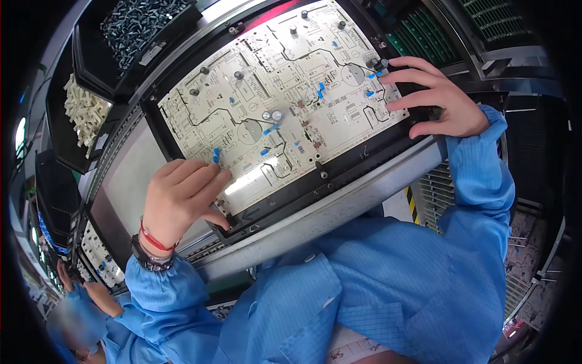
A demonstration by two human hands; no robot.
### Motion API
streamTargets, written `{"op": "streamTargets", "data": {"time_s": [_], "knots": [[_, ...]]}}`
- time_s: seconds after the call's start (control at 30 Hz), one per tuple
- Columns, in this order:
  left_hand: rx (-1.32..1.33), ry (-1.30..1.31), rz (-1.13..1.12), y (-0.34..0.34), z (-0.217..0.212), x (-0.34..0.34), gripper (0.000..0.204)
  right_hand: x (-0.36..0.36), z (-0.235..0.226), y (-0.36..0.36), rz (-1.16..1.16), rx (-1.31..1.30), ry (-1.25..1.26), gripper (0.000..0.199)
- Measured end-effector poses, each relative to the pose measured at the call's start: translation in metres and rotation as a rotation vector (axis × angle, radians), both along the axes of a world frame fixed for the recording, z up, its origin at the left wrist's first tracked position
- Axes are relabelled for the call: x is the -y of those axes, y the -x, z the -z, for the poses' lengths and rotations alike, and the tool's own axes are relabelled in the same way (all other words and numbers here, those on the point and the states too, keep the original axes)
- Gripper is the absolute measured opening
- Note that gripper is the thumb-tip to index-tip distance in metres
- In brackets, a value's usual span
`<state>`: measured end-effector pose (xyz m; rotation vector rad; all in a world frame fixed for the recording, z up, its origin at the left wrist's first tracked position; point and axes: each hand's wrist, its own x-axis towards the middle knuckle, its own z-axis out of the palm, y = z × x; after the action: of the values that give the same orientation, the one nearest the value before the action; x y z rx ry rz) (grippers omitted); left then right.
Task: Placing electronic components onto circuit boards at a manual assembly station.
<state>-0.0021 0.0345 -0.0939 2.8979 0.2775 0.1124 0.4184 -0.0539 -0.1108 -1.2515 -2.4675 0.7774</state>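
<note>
A large cream circuit board [285, 91] with black traces, small blue parts and a few round capacitors lies in a black carrier frame [339, 170] on a conveyor. My left hand [182, 197] rests on the board's near left corner, fingers curled, fingertips at a small blue component [216, 155]. At the board's right edge my right hand [433, 97] has its fingers spread, the fingertips touching the board near a dark round component [379, 64]. Whether either hand pinches a part I cannot tell. Both arms wear blue sleeves; the left wrist carries a red band and a watch.
Black bins at the upper left hold dark screws [139, 24] and cream plastic parts [85, 109]. A metal conveyor rail [339, 203] runs along the near side. Green boards [424, 36] stand in racks at the upper right. Another person in blue [97, 309] works at the lower left.
</note>
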Motion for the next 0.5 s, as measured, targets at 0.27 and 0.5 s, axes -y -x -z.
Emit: {"op": "streamTargets", "data": {"time_s": [0.27,0.5], "knots": [[0.087,0.033,-0.266,0.012,-0.015,-0.011,0.035,0.002,-0.01,0.011,-0.004,0.188,-0.102,0.044],[0.252,-0.168,-0.592,0.007,0.031,-0.051,0.049,0.006,0.0,0.027,0.058,0.193,-0.35,0.026]]}}
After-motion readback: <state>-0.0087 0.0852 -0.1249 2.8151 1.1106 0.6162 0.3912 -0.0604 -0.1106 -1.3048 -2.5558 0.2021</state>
